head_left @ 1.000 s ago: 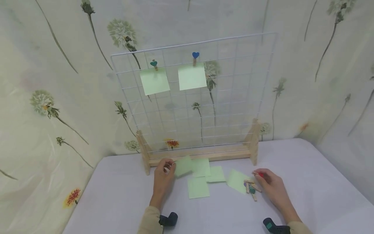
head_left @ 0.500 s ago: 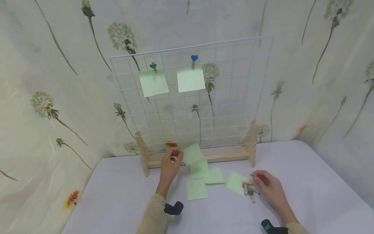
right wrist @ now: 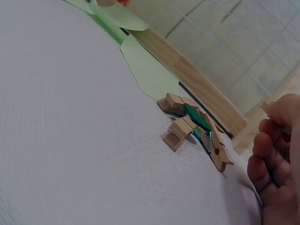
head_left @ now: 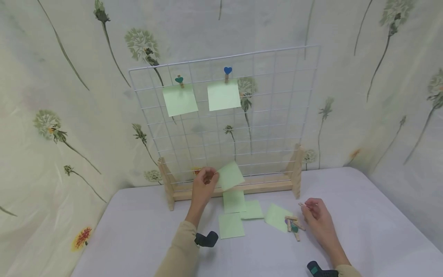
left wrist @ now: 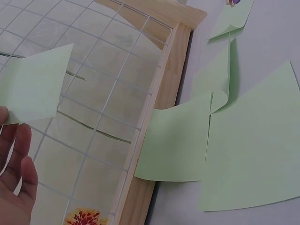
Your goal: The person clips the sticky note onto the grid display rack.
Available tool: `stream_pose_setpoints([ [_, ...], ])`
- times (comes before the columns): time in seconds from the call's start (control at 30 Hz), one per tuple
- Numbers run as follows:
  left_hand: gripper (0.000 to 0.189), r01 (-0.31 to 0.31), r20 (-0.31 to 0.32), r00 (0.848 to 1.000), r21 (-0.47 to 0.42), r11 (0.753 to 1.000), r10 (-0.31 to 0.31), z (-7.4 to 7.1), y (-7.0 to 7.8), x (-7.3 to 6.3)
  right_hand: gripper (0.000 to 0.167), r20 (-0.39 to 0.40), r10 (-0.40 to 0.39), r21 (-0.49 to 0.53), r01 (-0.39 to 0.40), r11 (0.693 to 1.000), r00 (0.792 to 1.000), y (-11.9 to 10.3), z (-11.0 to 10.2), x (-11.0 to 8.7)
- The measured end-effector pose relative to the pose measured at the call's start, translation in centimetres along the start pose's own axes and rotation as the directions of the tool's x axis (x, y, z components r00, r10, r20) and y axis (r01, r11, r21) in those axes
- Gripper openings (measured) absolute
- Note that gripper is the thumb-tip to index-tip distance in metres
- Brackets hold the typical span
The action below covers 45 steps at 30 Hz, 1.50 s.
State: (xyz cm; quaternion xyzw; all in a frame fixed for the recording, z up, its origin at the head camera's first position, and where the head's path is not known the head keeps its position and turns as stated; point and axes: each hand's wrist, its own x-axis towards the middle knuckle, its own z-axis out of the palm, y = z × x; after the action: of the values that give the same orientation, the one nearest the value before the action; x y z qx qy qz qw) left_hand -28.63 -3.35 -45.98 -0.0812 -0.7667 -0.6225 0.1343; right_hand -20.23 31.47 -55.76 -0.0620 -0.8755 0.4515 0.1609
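My left hand (head_left: 202,191) pinches a pale green paper note (head_left: 231,176) by its left edge. The note is raised in front of the bottom bar of a white wire grid rack with wooden feet (head_left: 297,173). On the grid hang two more notes: a left one (head_left: 180,102) under a teal-heart clothespin (head_left: 179,79), a right one (head_left: 224,96) under a blue-heart clothespin (head_left: 227,70). Low on the right, my right hand (head_left: 322,225) holds a small wooden clothespin (head_left: 300,204), mostly hidden by its fingers. Beside it lies a pile of wooden clothespins (left wrist: 233,2) (right wrist: 198,117).
Several loose green notes (head_left: 232,226) lie on the white tabletop (head_left: 138,234) before the rack, some overlapping. One note (head_left: 276,217) reaches under the clothespin pile. A flower-printed cloth (head_left: 346,38) hangs behind the rack.
My left hand has lifted its note from the loose notes, up and to the right, before the rack's bottom bar. The right hand stays near the pile, its clothespin turned so the red heart is hidden.
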Motion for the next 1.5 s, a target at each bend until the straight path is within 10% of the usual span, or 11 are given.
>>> stream_pose_setpoints([
  [0.8, 0.020, -0.050, 0.021, 0.998, -0.105, 0.993, 0.053, 1.6, 2.0, 1.5, 0.028, 0.006, 0.042, 0.086, -0.042, 0.995, 0.999, -0.9, 0.3, -0.1],
  [1.13, 0.015, -0.136, 0.026, 0.990, -0.056, 0.989, 0.138, 2.2, 2.4, 1.9, 0.028, -0.181, 0.036, 0.036, -0.030, 0.999, 0.983, -0.1, 0.7, 0.0],
  [1.5, 0.023, -0.171, 0.088, 0.981, -0.042, 0.984, 0.175, 2.5, 4.2, 1.6, 0.035, -0.149, 0.021, 0.088, -0.008, 0.996, 0.989, -1.1, 0.5, 0.0],
])
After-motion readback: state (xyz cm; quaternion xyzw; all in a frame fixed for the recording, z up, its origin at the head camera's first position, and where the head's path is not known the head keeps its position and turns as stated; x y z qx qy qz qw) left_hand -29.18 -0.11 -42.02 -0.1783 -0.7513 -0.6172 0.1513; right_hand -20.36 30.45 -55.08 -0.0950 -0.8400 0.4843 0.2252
